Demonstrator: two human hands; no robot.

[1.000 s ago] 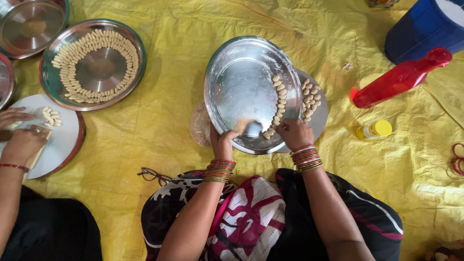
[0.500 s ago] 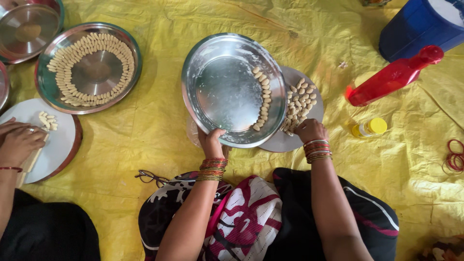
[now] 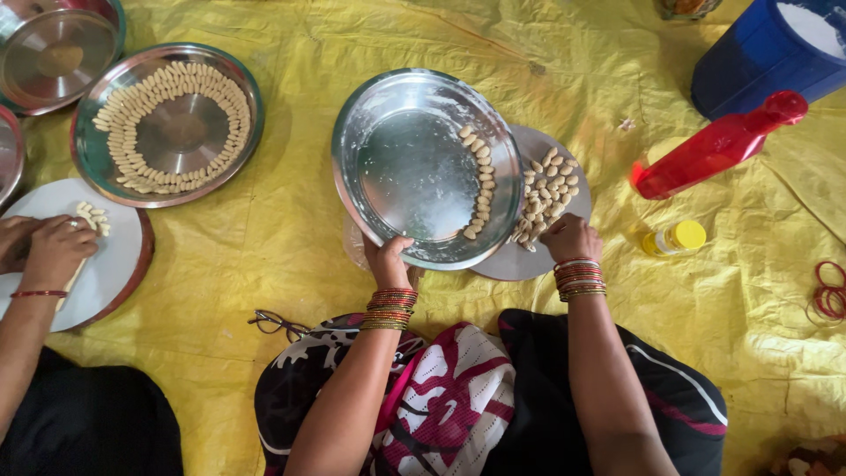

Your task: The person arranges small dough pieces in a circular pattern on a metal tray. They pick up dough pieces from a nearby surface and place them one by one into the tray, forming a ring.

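1. the left hand (image 3: 389,261) grips the near rim of a round steel plate (image 3: 414,167) at about 6 o'clock, thumb over the edge and fingers curled beneath, closed on the metal.
2. the steel plate sits mid-frame and overlaps a flat grey board (image 3: 564,238) lying to its 3 o'clock; a curved row of pale dough pieces (image 3: 480,181) runs along its right inner side.
3. the right hand (image 3: 571,238) rests on the grey board at its 6 o'clock edge, fingers bent down among a loose heap of dough shapes (image 3: 546,189); i cannot tell whether it pinches one.
4. at 10 o'clock a second steel plate (image 3: 167,123) carries a ring of the same pieces.
5. at 9 o'clock another person's hands (image 3: 44,251) press on a white round board (image 3: 110,273).
6. at 2 o'clock lie a red bottle (image 3: 718,145) and a blue bucket (image 3: 762,53); a small yellow-capped bottle (image 3: 674,238) sits at 3 o'clock.
7. everything rests on a yellow sheet (image 3: 291,229); spectacles (image 3: 278,323) lie at 7 o'clock.
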